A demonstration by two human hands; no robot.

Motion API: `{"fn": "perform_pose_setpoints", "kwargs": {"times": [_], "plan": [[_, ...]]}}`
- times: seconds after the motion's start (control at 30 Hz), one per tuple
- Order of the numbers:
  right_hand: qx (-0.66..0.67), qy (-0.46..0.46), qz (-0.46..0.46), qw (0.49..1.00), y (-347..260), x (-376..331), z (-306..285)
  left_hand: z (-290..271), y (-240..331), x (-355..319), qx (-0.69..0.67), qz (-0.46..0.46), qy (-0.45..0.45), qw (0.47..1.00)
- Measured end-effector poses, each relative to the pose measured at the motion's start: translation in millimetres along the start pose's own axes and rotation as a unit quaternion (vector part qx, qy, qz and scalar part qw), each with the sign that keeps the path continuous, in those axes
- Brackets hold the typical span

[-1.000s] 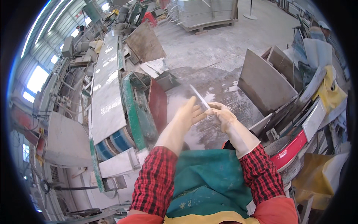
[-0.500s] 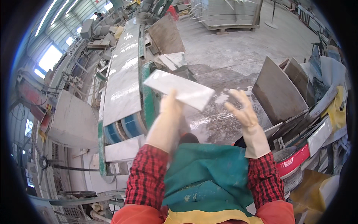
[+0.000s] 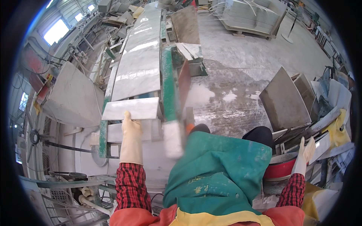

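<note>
A white rectangular stone tile (image 3: 131, 108) is in my gloved left hand (image 3: 132, 130). My thumb lies on the tile's top face; the other fingers are hidden beneath it. The tile is over the near end of the conveyor, just short of a large glossy white slab (image 3: 139, 69). Far to the right, my gloved right hand (image 3: 307, 151) is raised with thumb and fingers apart. It is beside a leaning white tile (image 3: 320, 146); whether it touches that tile I cannot tell. Pale gloves cover both hands, below checked red sleeves.
The conveyor's green rail (image 3: 168, 83) runs along its right side. Brown boards (image 3: 286, 100) lean at the right, near a red-banded bucket (image 3: 279, 169) and yellow cloth (image 3: 339, 126). Wet patches mark the floor (image 3: 230, 109). Strapped stacked slabs (image 3: 252, 17) stand farther back.
My left hand has carried the white tile leftward, from in front of me to over the conveyor. My right hand has moved right and down, to beside the leaning tile. The view has turned left.
</note>
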State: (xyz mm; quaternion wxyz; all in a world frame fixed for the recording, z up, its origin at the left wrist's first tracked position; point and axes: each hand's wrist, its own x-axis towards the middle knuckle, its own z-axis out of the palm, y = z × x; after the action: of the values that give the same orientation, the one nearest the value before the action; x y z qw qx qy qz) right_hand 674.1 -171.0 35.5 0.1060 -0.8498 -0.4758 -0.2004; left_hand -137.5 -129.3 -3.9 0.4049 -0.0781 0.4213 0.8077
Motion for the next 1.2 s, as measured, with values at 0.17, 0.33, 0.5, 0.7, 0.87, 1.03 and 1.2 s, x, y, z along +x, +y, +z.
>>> {"fn": "perform_pose_setpoints", "kwargs": {"times": [0.17, 0.33, 0.5, 0.7, 0.87, 1.03, 1.2], "plan": [[-0.08, -0.017, 0.079, 0.994, 57.1, -15.5, 27.6, -15.8, -26.6, 32.9, -0.063, -0.008, 0.025, 0.998], [-0.116, -0.057, 0.091, 0.987, 34.6, -23.2, 13.8, 0.2, -32.7, 47.1, -0.094, 0.01, 0.013, 0.995], [-0.114, -0.089, 0.088, 0.986, 38.5, -23.0, 20.3, 16.9, -34.6, 40.9, -0.037, 0.06, 0.038, 0.997], [-0.109, -0.066, 0.057, 0.99, 43.6, -25.5, 28.7, 7.7, -37.8, 61.7, -0.046, 0.029, 0.046, 0.997], [-0.105, -0.043, 0.062, 0.992, 49.9, -33.1, 28.9, 7.4, -48.9, 83.2, -0.041, 0.029, 0.02, 0.999], [-0.114, -0.068, 0.07, 0.989, 41.5, -37.1, 19.9, 38.8, -48.2, 49.7, 0.068, 0.079, 0.086, 0.991], [-0.103, -0.053, 0.061, 0.991, 27.3, -43.1, 11.2, 24.9, -32.0, 40.0, 0.189, 0.026, 0.015, 0.982]]}}
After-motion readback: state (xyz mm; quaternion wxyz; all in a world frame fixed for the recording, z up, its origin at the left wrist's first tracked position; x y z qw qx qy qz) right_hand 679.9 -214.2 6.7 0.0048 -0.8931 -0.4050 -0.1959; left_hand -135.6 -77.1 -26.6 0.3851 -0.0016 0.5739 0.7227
